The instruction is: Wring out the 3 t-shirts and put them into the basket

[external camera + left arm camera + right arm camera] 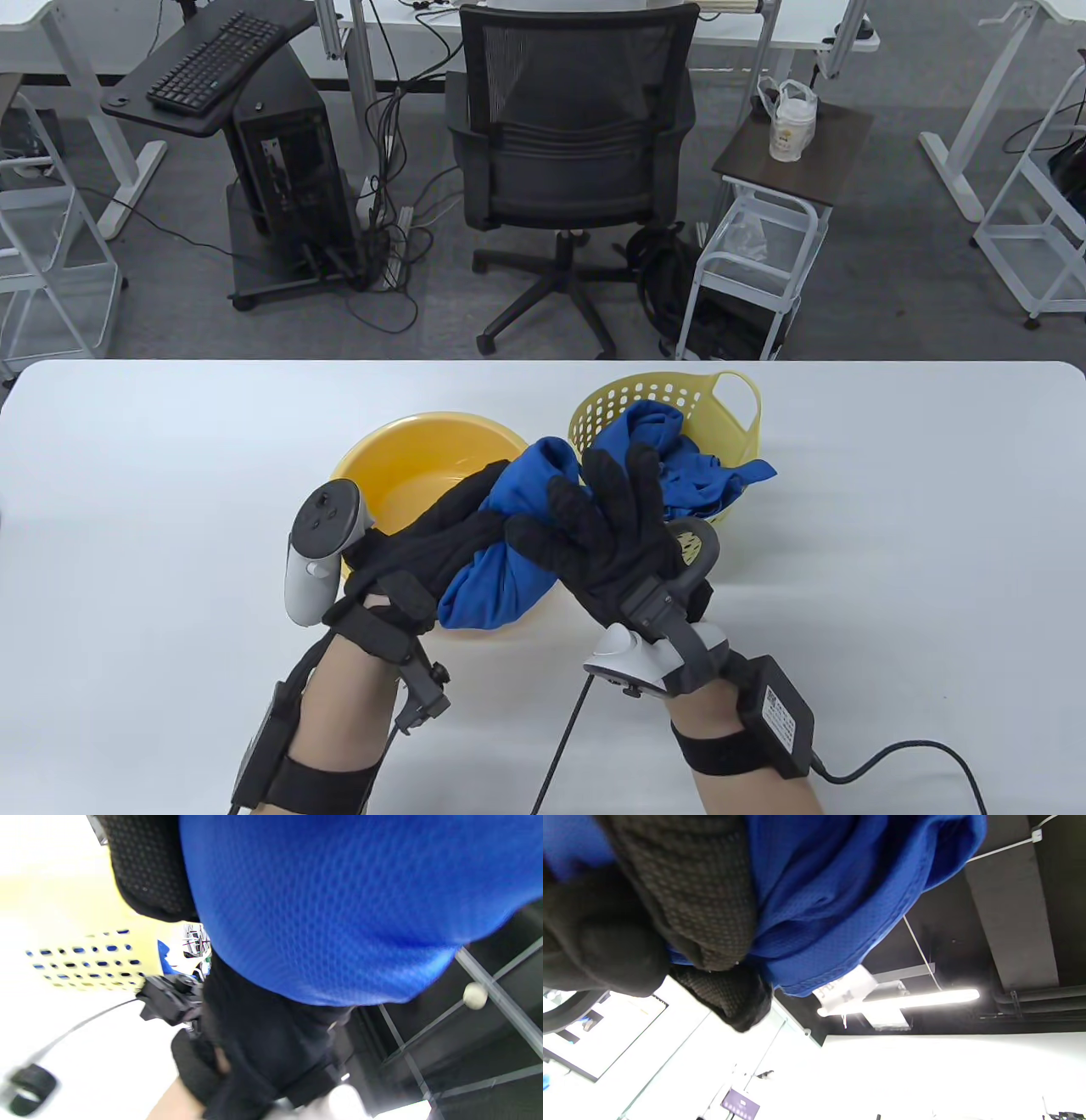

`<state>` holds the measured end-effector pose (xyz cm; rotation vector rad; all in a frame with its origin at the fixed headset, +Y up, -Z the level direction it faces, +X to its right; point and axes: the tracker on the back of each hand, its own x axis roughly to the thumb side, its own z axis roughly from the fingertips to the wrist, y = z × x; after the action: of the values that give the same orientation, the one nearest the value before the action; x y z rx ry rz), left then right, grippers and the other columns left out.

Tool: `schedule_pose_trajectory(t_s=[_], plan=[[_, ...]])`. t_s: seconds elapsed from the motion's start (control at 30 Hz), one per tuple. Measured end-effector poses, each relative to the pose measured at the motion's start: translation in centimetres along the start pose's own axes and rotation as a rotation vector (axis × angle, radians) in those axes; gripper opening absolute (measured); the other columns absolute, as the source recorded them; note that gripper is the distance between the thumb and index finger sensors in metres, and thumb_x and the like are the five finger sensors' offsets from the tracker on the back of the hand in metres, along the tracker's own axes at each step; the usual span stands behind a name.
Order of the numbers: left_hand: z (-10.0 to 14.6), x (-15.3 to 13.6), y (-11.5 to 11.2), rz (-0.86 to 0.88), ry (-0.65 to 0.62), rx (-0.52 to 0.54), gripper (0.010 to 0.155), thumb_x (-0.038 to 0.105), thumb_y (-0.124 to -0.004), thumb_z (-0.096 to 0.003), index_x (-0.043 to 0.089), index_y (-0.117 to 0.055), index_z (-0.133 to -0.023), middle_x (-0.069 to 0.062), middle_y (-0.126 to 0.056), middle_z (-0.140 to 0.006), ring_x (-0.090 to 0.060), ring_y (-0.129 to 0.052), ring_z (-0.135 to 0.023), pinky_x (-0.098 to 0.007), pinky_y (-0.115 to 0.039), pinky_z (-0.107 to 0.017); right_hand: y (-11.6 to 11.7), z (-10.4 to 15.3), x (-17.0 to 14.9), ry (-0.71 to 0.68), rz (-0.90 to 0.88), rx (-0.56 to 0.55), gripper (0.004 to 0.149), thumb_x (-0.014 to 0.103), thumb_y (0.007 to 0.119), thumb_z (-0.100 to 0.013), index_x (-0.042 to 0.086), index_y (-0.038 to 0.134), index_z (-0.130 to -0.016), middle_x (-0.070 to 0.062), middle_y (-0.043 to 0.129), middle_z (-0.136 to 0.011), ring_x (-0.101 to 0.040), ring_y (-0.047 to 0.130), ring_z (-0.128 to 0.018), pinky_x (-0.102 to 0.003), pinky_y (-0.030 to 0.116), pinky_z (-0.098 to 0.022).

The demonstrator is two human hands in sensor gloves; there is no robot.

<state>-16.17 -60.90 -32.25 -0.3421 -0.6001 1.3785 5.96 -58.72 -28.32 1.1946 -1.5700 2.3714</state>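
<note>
A twisted blue t-shirt (496, 577) (339, 899) (831, 878) hangs between both gloved hands above the near rim of the yellow basin (407, 463). My left hand (450, 531) grips its lower left part, fingers wrapped round the bundle. My right hand (594, 509) lies over the upper right part with fingers fairly straight. In the right wrist view its thumb (729, 1001) curls under the cloth. The shirt's far end reaches toward the perforated yellow basket (662, 392) (85, 959), which holds crumpled blue shirts (696, 484), one draped over its right rim.
The white table (170, 509) carries the basin at the centre and the basket just right of it. A black cable (891, 755) trails from my right wrist across the table. Beyond the far edge stand an office chair (573, 144) and a small trolley (764, 246).
</note>
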Motion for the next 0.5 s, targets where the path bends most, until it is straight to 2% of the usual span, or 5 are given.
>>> schedule_pose_trajectory(t_s=[0.13, 0.23, 0.33, 0.43, 0.5], plan=[[0.0, 0.2, 0.1, 0.005, -0.025, -0.066, 0.053, 0.052, -0.073, -0.0677, 0.044, -0.057, -0.117, -0.021, -0.053, -0.122, -0.039, -0.088, -0.083, -0.05, -0.087, -0.051, -0.7, -0.5, 0.4, -0.028, 0.024, 0.023, 0.096, 0.042, 0.103, -0.042, 0.028, 0.036, -0.108, -0.007, 0.016, -0.12, -0.046, 0.004, -0.106, -0.076, 0.021, -0.069], [-0.2, 0.4, -0.1, -0.056, -0.025, -0.081, 0.056, 0.054, -0.073, -0.0668, 0.039, -0.057, -0.118, -0.021, -0.057, -0.12, -0.037, -0.091, -0.081, -0.048, -0.089, -0.05, -1.5, -1.0, 0.6, -0.045, 0.05, 0.058, 0.091, 0.045, 0.103, -0.04, 0.023, 0.044, -0.105, -0.007, 0.048, -0.118, -0.042, 0.035, -0.112, -0.076, 0.036, -0.072], [-0.4, 0.3, -0.4, -0.032, -0.027, -0.116, 0.059, 0.055, -0.074, -0.0663, 0.034, -0.057, -0.118, -0.023, -0.058, -0.118, -0.037, -0.091, -0.08, -0.049, -0.088, -0.049, -1.7, -0.9, 0.1, -0.041, -0.002, 0.072, 0.09, 0.047, 0.104, -0.038, 0.022, 0.047, -0.104, -0.018, 0.064, -0.104, -0.051, 0.07, -0.087, -0.072, 0.051, -0.072], [-0.3, 0.1, -0.2, -0.086, 0.017, -0.157, 0.061, 0.057, -0.073, -0.0659, 0.029, -0.058, -0.118, -0.026, -0.061, -0.114, -0.035, -0.094, -0.077, -0.047, -0.09, -0.046, -1.4, -1.1, -0.1, -0.034, -0.046, 0.145, 0.095, 0.055, 0.101, -0.036, 0.025, 0.046, -0.106, -0.021, 0.071, -0.09, -0.046, 0.078, -0.066, -0.07, 0.06, -0.068], [-0.4, -0.2, -0.2, -0.062, 0.013, -0.16, 0.062, 0.057, -0.073, -0.0658, 0.029, -0.057, -0.118, -0.027, -0.062, -0.113, -0.036, -0.094, -0.077, -0.047, -0.09, -0.046, -1.3, -1.2, 0.1, -0.015, -0.061, 0.192, 0.096, 0.054, 0.102, -0.036, 0.026, 0.044, -0.108, -0.022, 0.069, -0.092, -0.048, 0.076, -0.069, -0.072, 0.057, -0.069]])
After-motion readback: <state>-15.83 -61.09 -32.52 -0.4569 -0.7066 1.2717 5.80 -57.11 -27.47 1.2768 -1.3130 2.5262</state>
